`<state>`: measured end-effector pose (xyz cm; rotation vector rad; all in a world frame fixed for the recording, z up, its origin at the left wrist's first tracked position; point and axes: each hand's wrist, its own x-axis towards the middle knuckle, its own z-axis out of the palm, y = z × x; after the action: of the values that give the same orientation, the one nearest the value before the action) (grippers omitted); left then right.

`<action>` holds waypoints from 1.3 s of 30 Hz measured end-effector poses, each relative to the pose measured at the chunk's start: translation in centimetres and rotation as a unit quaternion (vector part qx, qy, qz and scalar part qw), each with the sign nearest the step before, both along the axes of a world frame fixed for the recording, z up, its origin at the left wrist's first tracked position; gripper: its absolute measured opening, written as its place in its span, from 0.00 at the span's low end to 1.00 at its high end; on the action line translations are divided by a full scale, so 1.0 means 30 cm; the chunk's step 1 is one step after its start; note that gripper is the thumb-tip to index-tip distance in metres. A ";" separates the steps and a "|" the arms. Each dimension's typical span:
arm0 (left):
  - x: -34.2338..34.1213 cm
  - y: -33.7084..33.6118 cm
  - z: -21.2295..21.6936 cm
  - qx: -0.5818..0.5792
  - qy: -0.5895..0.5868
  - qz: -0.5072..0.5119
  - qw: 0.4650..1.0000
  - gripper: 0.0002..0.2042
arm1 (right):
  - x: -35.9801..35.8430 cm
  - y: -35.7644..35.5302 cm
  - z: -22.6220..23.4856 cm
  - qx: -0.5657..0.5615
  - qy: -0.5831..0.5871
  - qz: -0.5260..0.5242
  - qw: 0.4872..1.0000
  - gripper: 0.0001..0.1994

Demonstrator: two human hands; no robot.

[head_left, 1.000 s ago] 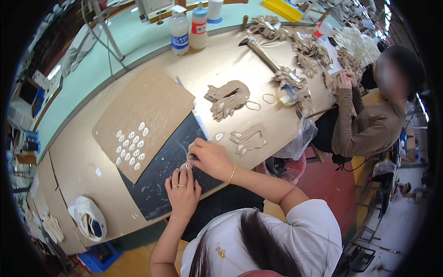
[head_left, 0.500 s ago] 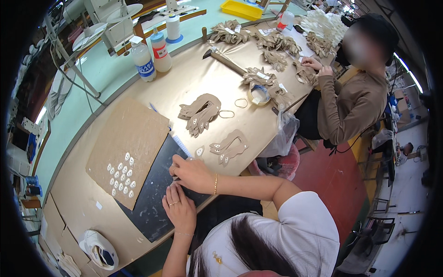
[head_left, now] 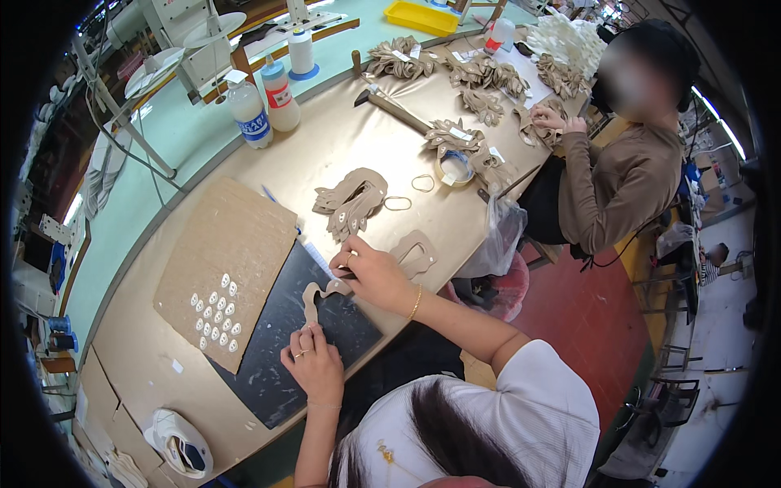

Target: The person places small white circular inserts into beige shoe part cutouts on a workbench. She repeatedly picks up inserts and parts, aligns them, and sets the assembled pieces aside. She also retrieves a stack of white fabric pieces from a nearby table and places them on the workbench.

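Observation:
A curved tan leather-like strip (head_left: 311,302) spans between my hands above the dark work mat (head_left: 281,358). My left hand (head_left: 316,368) is closed, its fingertips pinching the strip's near end at the mat. My right hand (head_left: 374,281) is closed at the strip's far end, beside a small dark thing (head_left: 347,275) at its fingertips that I cannot make out. Past my right hand lies a tan loop-shaped piece (head_left: 419,250), partly covered by the hand. A stack of similar tan pieces (head_left: 354,199) sits farther back.
Left of the mat, a brown board (head_left: 220,220) bears several small white oval pieces (head_left: 217,317). Behind are two bottles (head_left: 283,110), a hammer (head_left: 394,110) and a tape roll (head_left: 454,168). A white shoe (head_left: 177,443) stands front left; a co-worker (head_left: 626,179) sits at right.
My right hand has moved up and away from my left hand, and the tan strip now shows between them. My left hand has shifted slightly toward me.

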<state>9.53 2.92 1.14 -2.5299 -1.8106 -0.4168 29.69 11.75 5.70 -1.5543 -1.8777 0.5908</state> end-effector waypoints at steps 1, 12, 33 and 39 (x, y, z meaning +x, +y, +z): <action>-0.009 -0.010 -0.007 0.011 -0.004 0.001 1.000 0.23 | 0.010 0.005 -0.005 0.008 -0.007 0.001 1.000 0.06; -0.009 -0.031 -0.035 -0.009 -0.030 0.008 0.999 0.24 | 0.017 -0.002 -0.049 -0.015 -0.020 0.019 1.000 0.10; -0.009 -0.035 -0.031 0.034 -0.067 0.002 0.997 0.25 | -0.050 0.077 -0.066 -0.115 -0.072 0.105 0.985 0.18; -0.016 -0.038 -0.031 0.034 -0.058 0.004 0.998 0.24 | -0.065 0.082 -0.056 -0.130 -0.049 0.129 0.982 0.20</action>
<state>9.05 1.79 0.20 -2.5013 -1.8080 -0.6261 27.74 14.21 4.03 -1.5325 -2.1672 0.9203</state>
